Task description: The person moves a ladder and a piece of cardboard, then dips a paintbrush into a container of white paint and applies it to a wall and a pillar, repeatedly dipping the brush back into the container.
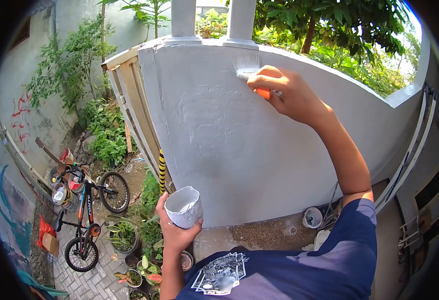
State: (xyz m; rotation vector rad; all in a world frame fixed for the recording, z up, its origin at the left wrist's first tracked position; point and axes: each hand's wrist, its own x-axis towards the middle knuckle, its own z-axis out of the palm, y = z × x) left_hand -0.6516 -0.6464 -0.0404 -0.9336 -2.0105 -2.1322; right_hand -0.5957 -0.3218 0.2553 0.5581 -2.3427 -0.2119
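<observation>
"Where the paintbrush [243, 74] meets the upper part of the grey wall [209, 130], how is its long axis set?"

"Diagonally. Its orange handle [263, 93] points down and to the right; its head points up and to the left and appears to touch the wall. Fine pale streaks show just above the head; whether they are bristles or wet strokes cannot be told."

"State the condition of the right hand [287, 95]."

"Closed on the paintbrush, fingers and thumb pinching it close behind the head. The end of the handle protrudes below the fingers."

"Which hand is nearer the cup [187, 218]?"

"The left hand [173, 234]. It is curled about the side of the cup, open only to the cup's girth. The mouth faces upward, and the inside is whitish; the fill level cannot be told."

"Specify the governing relation between these 2 objects."

"The cup lies below and to the left of the paintbrush, well apart from it. The handle does not point along that line."

"List the outer surroundings."

"2 pillars [242, 20] [183, 17] stand on the wall, above the paintbrush. A bucket [309, 225] sits near the wall's foot, at lower right. A bicycle [88, 202] stands at left, on paving."
</observation>
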